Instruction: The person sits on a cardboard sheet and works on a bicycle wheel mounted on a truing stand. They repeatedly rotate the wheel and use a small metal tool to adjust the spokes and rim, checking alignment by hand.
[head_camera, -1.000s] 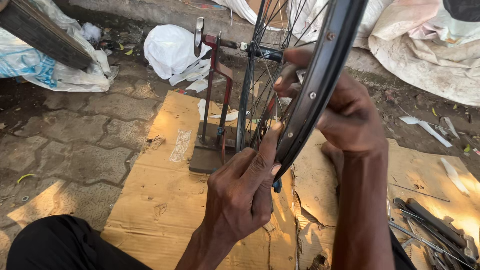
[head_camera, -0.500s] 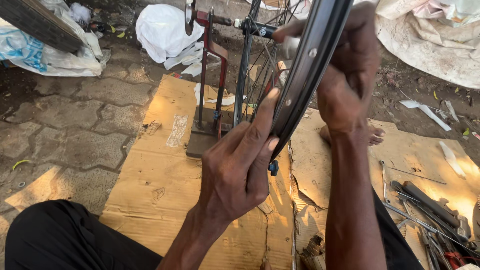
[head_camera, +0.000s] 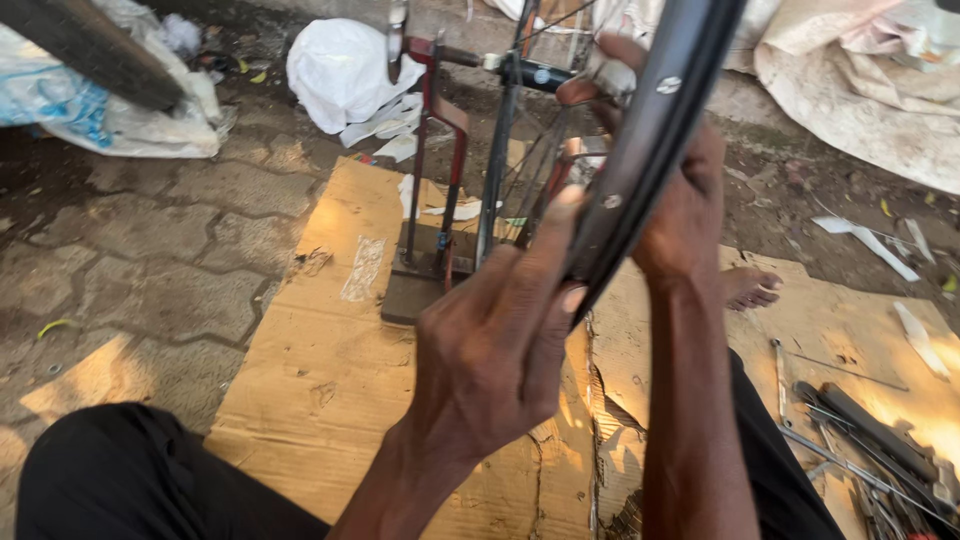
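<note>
I true the wheel rim (head_camera: 650, 130): left hand (head_camera: 495, 340) pinches it at 6 o'clock, right hand (head_camera: 680, 200) grips higher; next calls for a slow turn.

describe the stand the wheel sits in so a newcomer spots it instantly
Find the flattened cardboard sheet on the paving stones. At its far edge, just left of the dark wheel rim that both hands grip, rises the stand: thin red upright bars on a dark flat base, unlike the loose tools lying flat at right.
</note>
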